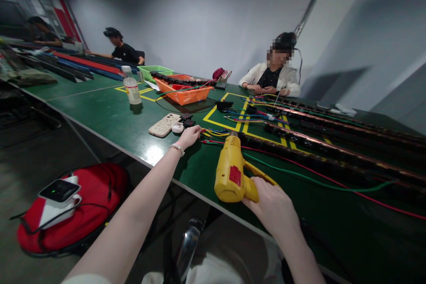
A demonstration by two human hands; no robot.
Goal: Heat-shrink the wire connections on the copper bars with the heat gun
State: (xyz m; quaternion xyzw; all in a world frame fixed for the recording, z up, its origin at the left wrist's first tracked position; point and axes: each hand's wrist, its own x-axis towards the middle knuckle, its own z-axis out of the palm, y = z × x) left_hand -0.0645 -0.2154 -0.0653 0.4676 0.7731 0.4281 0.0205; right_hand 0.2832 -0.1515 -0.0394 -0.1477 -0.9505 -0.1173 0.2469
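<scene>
My right hand (pixel 271 204) is closed round the handle of a yellow heat gun (pixel 231 168), whose nozzle points away from me toward a bundle of coloured wires (pixel 216 134) on the green table (pixel 109 111). My left hand (pixel 189 135) reaches out with fingers curled at the near end of those wires; whether it grips them is hard to make out. Long copper-coloured strips with black parts (pixel 333 142) run off to the right. A red wire (pixel 333 182) and a green wire (pixel 299 176) trail across the table beside the gun.
A white remote control (pixel 164 124), a small round white object (pixel 177 127), a plastic bottle (pixel 132 88), an orange basket (pixel 183 91) and a green tray (pixel 155 71) lie beyond my left hand. A person (pixel 273 75) sits across; two others sit far left. A red bag (pixel 71 204) lies on the floor.
</scene>
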